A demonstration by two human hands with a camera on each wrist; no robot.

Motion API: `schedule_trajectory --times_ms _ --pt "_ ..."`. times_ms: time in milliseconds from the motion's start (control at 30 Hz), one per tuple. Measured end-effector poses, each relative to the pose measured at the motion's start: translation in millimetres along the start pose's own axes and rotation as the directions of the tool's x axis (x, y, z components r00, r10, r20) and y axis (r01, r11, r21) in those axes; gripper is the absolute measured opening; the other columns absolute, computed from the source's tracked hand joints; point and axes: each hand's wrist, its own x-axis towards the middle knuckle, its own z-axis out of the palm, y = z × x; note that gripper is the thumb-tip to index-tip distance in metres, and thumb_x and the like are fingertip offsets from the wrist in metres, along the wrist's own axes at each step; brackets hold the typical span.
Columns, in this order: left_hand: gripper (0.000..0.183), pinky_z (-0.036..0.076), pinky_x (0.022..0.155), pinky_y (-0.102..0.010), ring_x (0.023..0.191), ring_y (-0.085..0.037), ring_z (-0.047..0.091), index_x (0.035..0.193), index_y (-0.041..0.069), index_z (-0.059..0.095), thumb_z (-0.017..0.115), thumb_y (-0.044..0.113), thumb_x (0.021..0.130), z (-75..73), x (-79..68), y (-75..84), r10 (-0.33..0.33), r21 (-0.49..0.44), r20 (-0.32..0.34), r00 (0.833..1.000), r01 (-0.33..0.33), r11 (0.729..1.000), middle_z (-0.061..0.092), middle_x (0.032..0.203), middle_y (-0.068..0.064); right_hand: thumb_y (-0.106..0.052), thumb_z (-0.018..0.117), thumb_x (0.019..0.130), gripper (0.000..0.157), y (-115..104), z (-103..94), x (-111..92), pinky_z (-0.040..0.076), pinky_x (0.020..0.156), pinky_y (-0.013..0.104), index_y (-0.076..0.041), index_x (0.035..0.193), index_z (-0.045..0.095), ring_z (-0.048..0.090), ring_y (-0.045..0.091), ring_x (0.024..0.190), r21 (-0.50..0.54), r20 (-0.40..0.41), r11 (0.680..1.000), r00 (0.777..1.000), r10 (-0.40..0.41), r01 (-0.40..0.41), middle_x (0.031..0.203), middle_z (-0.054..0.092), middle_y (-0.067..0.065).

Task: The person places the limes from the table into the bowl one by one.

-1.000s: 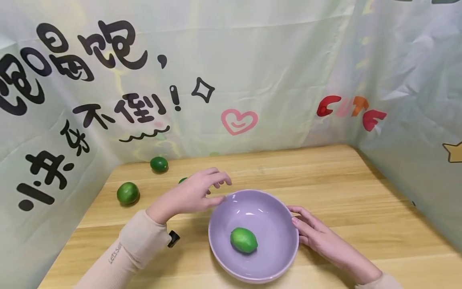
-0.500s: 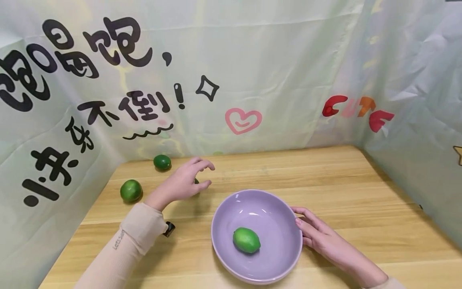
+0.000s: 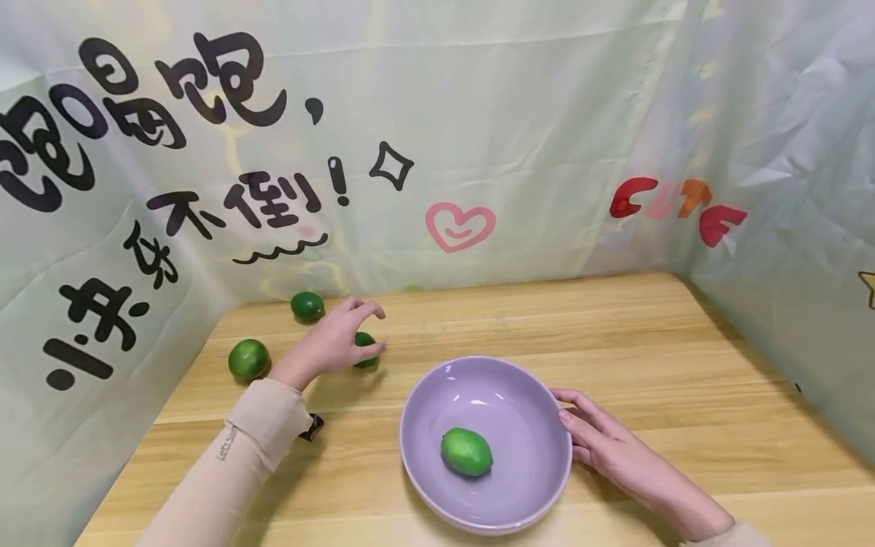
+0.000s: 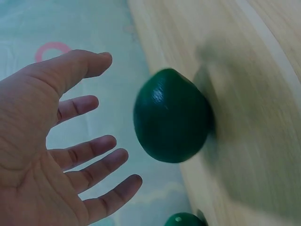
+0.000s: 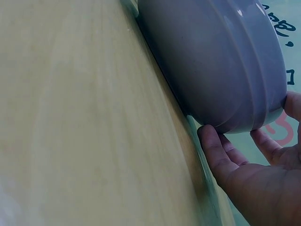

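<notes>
My left hand [image 3: 335, 338] is around a dark green lime [image 3: 365, 351] on the table, its fingers spread and loosely bent. In the left wrist view a gap separates the fingers and thumb from this lime [image 4: 171, 115]. A purple bowl [image 3: 522, 441] stands upright near the front, with a brighter green lime [image 3: 467, 452] lying inside it. My right hand [image 3: 608, 444] holds the bowl lightly at its right side, thumb at the rim and fingertips against the outer wall. The right wrist view shows those fingertips touching the bowl's [image 5: 202, 61] lower side.
A dark green lime [image 3: 307, 306] lies at the back left by the cloth wall, and a rounder green fruit [image 3: 249, 360] nearer the left edge. Printed cloth [image 3: 547, 137] encloses the wooden table [image 3: 649, 342] at the back and sides.
My left hand has moved left and back from the bowl's rim to the lime behind it. The right hand stays at the bowl, and the lime inside lies as before.
</notes>
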Motion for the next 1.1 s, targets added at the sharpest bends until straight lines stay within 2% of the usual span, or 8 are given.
schedule_trajectory --times_ms 267,533,1100 --pt "0.054 0.053 0.103 -0.061 0.119 -0.041 0.062 0.136 0.011 0.063 0.086 0.029 0.091 6.0 -1.2 -15.5 -0.033 0.005 0.01 0.999 0.033 0.999 0.06 0.138 -0.025 -0.023 0.037 0.118 0.047 -1.1 0.5 -1.1 0.058 0.104 0.029 -0.002 0.161 0.032 0.065 0.012 0.128 0.004 -0.001 1.0 1.0 -0.003 0.003 0.147 0.052 0.014" --pt "0.057 0.054 0.102 -0.062 0.116 -0.039 0.063 0.138 0.013 0.063 0.087 0.036 0.091 13.0 0.5 -24.4 -0.073 0.023 0.061 0.995 0.072 0.997 0.059 0.135 -0.024 -0.023 0.037 0.118 0.047 -1.5 0.7 -0.9 0.058 0.103 0.029 -0.002 0.16 0.032 0.065 0.012 0.127 0.009 0.0 1.0 1.0 -0.007 0.007 0.147 0.053 0.01" --pt "0.064 0.054 0.102 -0.063 0.118 -0.041 0.063 0.139 0.012 0.063 0.091 0.036 0.086 21.4 0.8 -27.7 -0.064 0.011 0.097 0.993 0.064 0.998 0.06 0.135 -0.026 -0.022 0.038 0.118 0.046 -1.8 1.1 0.1 0.059 0.103 0.03 0.0 0.159 0.033 0.066 0.012 0.125 0.011 0.001 1.0 1.0 -0.02 0.02 0.144 0.055 0.01"
